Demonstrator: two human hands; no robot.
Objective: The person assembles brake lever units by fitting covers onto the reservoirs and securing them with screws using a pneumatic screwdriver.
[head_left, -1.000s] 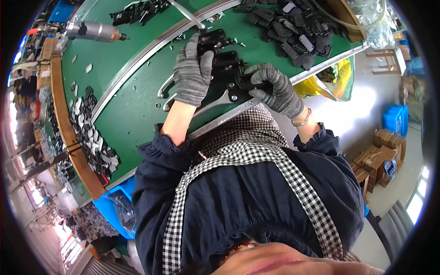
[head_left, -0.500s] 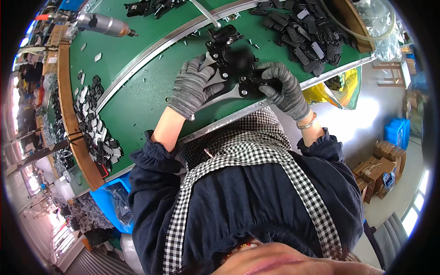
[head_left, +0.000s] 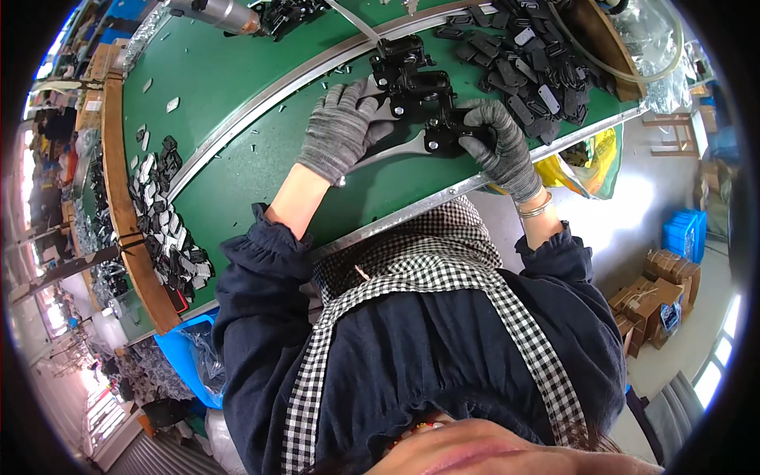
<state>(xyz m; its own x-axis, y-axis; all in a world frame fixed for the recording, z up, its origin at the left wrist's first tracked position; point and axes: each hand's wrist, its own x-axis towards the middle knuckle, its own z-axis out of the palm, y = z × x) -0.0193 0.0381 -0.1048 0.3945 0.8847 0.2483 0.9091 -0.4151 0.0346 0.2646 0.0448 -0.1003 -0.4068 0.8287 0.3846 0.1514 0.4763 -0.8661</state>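
Several brake lever assemblies [head_left: 422, 81], with black bodies and silver levers, lie side by side on the green worktable, near its front edge. My left hand [head_left: 340, 131], in a grey knit glove, is closed around the silver levers at their left side, its thumb between two of them. The nearest brake lever assembly [head_left: 445, 133] has its silver lever [head_left: 396, 152] pointing left toward me. My right hand [head_left: 503, 150], gloved the same way, grips the black body's right end between thumb and fingers. The fingertips of my left hand are partly hidden.
Black flat plates [head_left: 530, 67] are heaped at the right, beside a wooden edge board [head_left: 606, 47]. A metal rail [head_left: 261, 111] crosses the table. A power driver [head_left: 226, 16] is at the upper left. Small black and silver parts [head_left: 170, 226] pile up at the left; loose screws [head_left: 255, 148] lie scattered.
Both hands and the brake lever assemblies have shifted a little to the right and slightly away from me. The power driver has moved up and right, partly out of view.
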